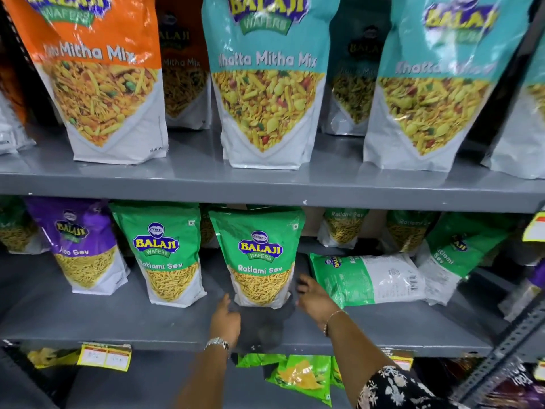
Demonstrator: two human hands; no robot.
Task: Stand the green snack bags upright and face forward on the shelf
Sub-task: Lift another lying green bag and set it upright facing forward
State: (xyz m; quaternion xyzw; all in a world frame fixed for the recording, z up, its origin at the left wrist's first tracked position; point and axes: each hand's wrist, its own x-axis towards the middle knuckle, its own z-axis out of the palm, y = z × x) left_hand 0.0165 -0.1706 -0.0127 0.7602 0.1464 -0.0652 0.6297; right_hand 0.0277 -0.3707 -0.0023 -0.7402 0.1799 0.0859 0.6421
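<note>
On the middle grey shelf (pixel 118 323) two green Ratlami Sev bags stand upright and face forward: one (pixel 165 249) at centre-left, one (pixel 259 258) at the centre. My left hand (pixel 225 318) is just below-left of the centre bag's base, my right hand (pixel 314 299) just to its right; both are empty with fingers apart and neither grips the bag. Right of my right hand a green bag (pixel 368 278) lies on its side, back label showing. Another green bag (pixel 454 255) leans tilted at the far right. More green bags (pixel 342 228) stand behind.
A purple Aloo Sev bag (pixel 85 246) stands left of the green ones. The upper shelf holds large orange (pixel 97 75) and teal (pixel 265 81) Mitha Mix bags. Yellow price tags (pixel 104 357) hang on the shelf edge. Green chip packets (pixel 298 376) lie below. A perforated metal upright (pixel 501 352) stands at right.
</note>
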